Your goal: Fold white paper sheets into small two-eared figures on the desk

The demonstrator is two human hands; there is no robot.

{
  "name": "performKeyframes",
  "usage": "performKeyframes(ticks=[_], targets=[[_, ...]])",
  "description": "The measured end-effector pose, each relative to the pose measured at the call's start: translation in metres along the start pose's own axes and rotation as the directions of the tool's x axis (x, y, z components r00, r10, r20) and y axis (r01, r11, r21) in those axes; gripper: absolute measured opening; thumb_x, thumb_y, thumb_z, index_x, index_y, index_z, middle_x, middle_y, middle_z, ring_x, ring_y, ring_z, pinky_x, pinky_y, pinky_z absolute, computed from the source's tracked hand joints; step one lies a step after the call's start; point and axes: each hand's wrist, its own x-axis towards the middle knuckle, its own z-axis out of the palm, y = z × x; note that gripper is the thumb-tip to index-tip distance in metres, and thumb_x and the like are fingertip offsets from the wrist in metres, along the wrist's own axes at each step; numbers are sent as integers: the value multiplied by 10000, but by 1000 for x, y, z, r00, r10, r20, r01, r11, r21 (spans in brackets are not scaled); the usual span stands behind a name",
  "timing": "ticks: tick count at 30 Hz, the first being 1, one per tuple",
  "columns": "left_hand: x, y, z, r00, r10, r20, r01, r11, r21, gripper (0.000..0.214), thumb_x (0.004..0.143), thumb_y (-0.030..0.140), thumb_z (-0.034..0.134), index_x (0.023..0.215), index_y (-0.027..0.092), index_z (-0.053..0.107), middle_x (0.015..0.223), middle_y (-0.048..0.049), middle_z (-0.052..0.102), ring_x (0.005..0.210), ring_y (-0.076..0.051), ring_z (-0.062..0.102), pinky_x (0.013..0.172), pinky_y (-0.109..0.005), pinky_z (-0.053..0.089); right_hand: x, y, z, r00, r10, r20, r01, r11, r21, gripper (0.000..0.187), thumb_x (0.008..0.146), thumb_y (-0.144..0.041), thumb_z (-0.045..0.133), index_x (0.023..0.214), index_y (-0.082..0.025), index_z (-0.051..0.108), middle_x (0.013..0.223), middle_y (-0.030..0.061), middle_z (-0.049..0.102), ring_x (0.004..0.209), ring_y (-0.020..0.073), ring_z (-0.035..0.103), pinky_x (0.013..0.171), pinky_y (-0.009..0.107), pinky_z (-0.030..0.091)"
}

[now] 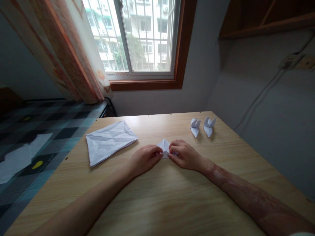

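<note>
A small folded white paper piece (164, 146) lies on the wooden table (157, 196), its point toward the window. My left hand (144, 159) pinches its left side with curled fingers. My right hand (184, 154) presses and pinches its right side, fingers bent over the paper. Both hands rest on the tabletop and hide the lower part of the paper.
A creased, unfolded white sheet (109, 140) lies to the left of my hands. Two finished folded paper figures (195, 126) (209, 126) stand at the far right of the table. A bed with a checked cover (36, 137) is at left, and a window (140, 36) is ahead.
</note>
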Motion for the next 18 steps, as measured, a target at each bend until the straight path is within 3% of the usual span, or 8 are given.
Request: performKeyframes(ticks=[4, 7, 11, 18], targets=[[0, 0, 6, 998, -61, -30, 60, 998, -25, 150, 1064, 311, 639, 1102, 213, 746, 993, -38, 754, 748, -150, 676, 715, -276, 521, 0, 0, 1, 998, 67, -9, -67, 998, -9, 115, 1025, -211, 708, 974, -237, 608, 955, 55, 691, 898, 244, 634, 838, 373, 524], [0, 0, 8, 999, -1, -42, 1, 1000, 2, 173, 1082, 286, 610, 1135, 211, 756, 1141, -74, 749, 799, -150, 710, 772, -287, 567, 1, -1, 1, 996, 84, -14, -84, 996, 17, 118, 1004, -167, 724, 1054, -230, 637, 964, 49, 693, 917, 245, 633, 840, 372, 530], [1, 0, 6, 990, 143, -7, -142, 985, 96, 237, 1111, 268, 582, 1069, 236, 814, 1159, -92, 801, 1049, -232, 749, 954, -363, 597, 0, 2, 2, 1000, 13, -11, -12, 999, 35, 101, 1044, -149, 692, 1027, -245, 722, 1052, 62, 750, 998, 239, 686, 929, 390, 563], [2, -3, -2, 972, 233, 39, -236, 964, 124, 242, 1109, 266, 615, 1143, 280, 854, 1195, -81, 828, 1016, -219, 763, 913, -346, 623, 0, 0, 1, 992, -129, -13, 128, 990, -65, 180, 1014, -152, 713, 1087, -290, 804, 1148, 43, 838, 1013, 246, 747, 990, 463, 594]])
